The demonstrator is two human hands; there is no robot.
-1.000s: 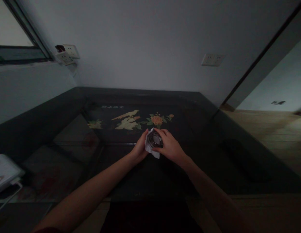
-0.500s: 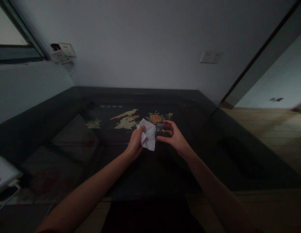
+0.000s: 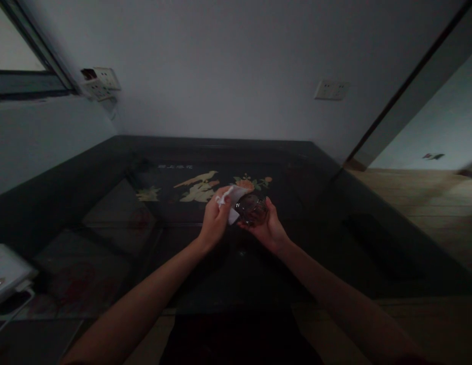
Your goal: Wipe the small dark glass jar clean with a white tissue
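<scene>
Over the middle of the dark glass-topped table [image 3: 205, 284], my left hand [image 3: 215, 218] is closed on a white tissue [image 3: 233, 215]. The tissue is bunched at my thumb and touches the left side of a clear glass vessel [image 3: 252, 209]. My right hand [image 3: 271, 228] grips that vessel from the right and below, fingers curled round it. It looks like a small glass or jar, tilted; its exact kind is hard to make out in the dim light. Under the tabletop lies a picture with a yellow bird [image 3: 197, 180] and an orange flower [image 3: 245, 185].
A white device [image 3: 11, 274] with a cable stands at the left edge. A dark flat object [image 3: 382, 246] lies on the right of the table. Behind rises a white wall with a socket [image 3: 332, 90] and more sockets [image 3: 101, 83] at the left corner.
The glass vessel has been turned and tilted in my right hand, which now holds it from lower down. My left hand has brought the tissue against it, and the tissue is more crumpled.
</scene>
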